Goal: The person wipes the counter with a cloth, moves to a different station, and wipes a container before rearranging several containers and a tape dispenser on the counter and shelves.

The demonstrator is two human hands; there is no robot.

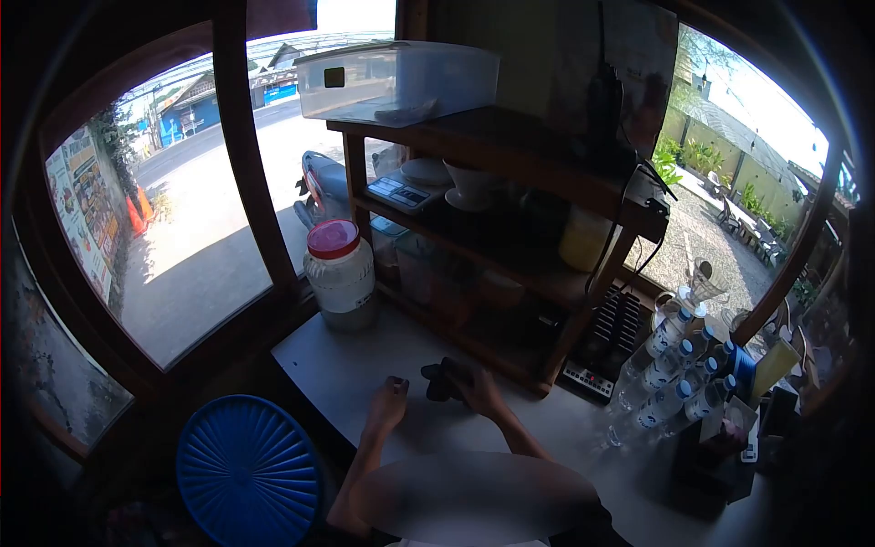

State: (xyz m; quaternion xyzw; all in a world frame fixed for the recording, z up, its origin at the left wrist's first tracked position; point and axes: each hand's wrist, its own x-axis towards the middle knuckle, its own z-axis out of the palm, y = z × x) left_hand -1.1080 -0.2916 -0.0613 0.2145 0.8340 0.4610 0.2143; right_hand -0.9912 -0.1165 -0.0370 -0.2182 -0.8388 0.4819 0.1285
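Head view. I log the right hand (476, 390) on the white surface (346, 365), fingers clamped on a dark cloth (441, 378) at the foot of the wooden shelf (510, 273). Left hand (388, 401) rests just beside, fingers curled together. Red-lidded jar (339, 273) far left; water bottles (674, 374) right.

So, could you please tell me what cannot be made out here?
Head view:
- dark object under the right hand, partly covered by its fingers, kind unclear.
- The left hand curled, palm side hidden.
- water bottles: labels too small.
- lower shelf contents: in shadow.
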